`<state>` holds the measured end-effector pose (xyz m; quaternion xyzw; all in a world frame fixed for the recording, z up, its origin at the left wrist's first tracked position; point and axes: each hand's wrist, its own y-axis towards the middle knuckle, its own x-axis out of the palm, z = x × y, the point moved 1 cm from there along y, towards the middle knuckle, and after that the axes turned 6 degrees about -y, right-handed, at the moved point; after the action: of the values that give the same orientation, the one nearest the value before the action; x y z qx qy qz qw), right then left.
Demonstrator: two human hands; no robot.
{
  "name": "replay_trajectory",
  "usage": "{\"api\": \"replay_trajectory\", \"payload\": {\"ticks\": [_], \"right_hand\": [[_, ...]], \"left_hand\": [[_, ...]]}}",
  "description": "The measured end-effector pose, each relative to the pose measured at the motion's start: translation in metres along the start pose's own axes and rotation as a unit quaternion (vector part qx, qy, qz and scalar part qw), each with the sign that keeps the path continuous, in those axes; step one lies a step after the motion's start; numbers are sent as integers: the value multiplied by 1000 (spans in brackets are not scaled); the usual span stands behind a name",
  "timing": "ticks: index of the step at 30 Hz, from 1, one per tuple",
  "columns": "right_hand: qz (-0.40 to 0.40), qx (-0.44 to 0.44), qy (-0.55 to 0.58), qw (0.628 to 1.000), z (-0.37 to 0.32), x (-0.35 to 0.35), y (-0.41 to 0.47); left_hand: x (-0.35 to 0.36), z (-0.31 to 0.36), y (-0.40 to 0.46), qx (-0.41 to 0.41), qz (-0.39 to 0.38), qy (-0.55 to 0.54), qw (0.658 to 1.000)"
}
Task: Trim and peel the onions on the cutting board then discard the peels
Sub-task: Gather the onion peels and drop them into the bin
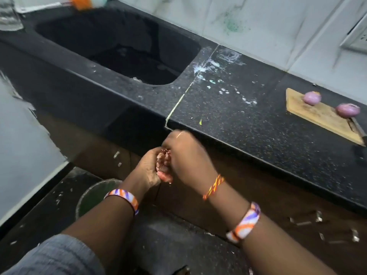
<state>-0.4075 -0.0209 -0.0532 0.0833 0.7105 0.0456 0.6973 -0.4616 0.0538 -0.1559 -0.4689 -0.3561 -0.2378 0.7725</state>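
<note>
Onion peels (164,161), reddish and papery, sat bunched between both hands below the edge of the black countertop (248,124): the left hand (148,171) cupped them from underneath, the right hand (186,159) curled over the top. A green bin (95,195) stood beneath. Two peeled onions (312,98) rested on the wooden cutting board (317,116).

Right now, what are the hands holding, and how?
Onion peels, a loose reddish bunch cupped between both palms: left hand beneath, right hand closed over them, below the counter edge.
</note>
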Motion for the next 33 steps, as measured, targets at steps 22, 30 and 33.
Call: {"api": "replay_trajectory", "payload": {"ticks": [22, 30, 33], "right_hand": [[-113, 64, 281, 951, -31, 133, -30], [-131, 144, 325, 925, -46, 169, 5], [-131, 174, 343, 914, -51, 179, 14]], "left_hand": [[-181, 66, -5, 196, 271, -180, 925], [-218, 78, -4, 185, 427, -15, 885], [-211, 84, -4, 222, 384, 13, 896]]}}
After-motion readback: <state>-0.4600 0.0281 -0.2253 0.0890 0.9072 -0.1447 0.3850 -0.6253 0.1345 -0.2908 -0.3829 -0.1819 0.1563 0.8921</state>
